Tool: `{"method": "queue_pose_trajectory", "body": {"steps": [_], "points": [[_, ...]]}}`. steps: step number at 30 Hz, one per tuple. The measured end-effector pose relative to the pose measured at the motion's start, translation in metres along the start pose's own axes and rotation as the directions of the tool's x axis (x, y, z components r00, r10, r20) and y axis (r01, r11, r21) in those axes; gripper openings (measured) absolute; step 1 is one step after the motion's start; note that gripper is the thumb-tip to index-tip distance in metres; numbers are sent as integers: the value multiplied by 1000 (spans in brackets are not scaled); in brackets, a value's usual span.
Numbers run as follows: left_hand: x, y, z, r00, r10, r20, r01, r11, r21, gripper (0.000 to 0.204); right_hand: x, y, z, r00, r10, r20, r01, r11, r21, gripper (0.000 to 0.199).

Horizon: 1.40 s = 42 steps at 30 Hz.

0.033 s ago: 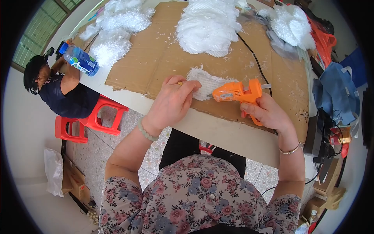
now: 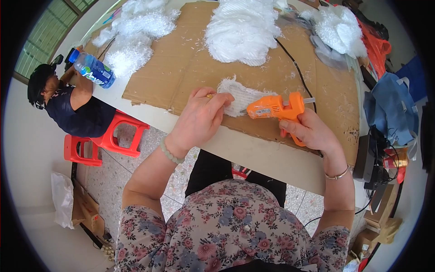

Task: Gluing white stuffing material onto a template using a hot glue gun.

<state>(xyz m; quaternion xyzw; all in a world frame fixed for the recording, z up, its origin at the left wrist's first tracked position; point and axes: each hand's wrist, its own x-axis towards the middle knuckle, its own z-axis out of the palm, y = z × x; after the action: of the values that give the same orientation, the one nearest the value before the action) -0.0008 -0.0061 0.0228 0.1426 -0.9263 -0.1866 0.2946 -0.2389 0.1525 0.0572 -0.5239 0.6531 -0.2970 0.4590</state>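
My right hand (image 2: 308, 129) is wrapped round the grip of an orange hot glue gun (image 2: 276, 106), with a stick of glue poking out of its back. The nozzle points left, at a small white piece of fringed, ribbed fabric (image 2: 238, 96) lying on the cardboard. Close to the left edge of that piece, my left hand (image 2: 201, 115) has its fingers curled and pressed together. Its fingertips overlap the edge of the fabric, but what they pinch, if anything, is hidden.
Brown cardboard (image 2: 190, 59) covers much of the white table. A large white fabric pile (image 2: 242, 31) lies ahead, fluffy white heaps (image 2: 136, 36) at far left. A black cord (image 2: 297, 68) crosses on the right. A blue-capped bottle (image 2: 93, 70) stands left, near a seated person (image 2: 72, 99).
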Motion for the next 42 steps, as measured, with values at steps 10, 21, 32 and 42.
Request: {"method": "queue_pose_trajectory", "body": {"steps": [10, 21, 32, 42], "points": [[5, -5, 0, 1000, -18, 6, 18, 998, -61, 23, 7, -4, 8, 999, -53, -1, 53, 999, 4, 21], [-8, -16, -12, 987, -117, -110, 125, 990, 67, 16, 19, -9, 20, 996, -87, -8, 86, 991, -100, 20], [-7, -11, -8, 993, -99, -69, 108, 985, 138, 16, 25, -7, 29, 971, -231, -58, 202, 929, -310, 23], [6, -7, 0, 995, -6, -101, 17, 993, 113, 13, 16, 2, 18, 961, -183, -208, 236, 933, 271, 29]]}}
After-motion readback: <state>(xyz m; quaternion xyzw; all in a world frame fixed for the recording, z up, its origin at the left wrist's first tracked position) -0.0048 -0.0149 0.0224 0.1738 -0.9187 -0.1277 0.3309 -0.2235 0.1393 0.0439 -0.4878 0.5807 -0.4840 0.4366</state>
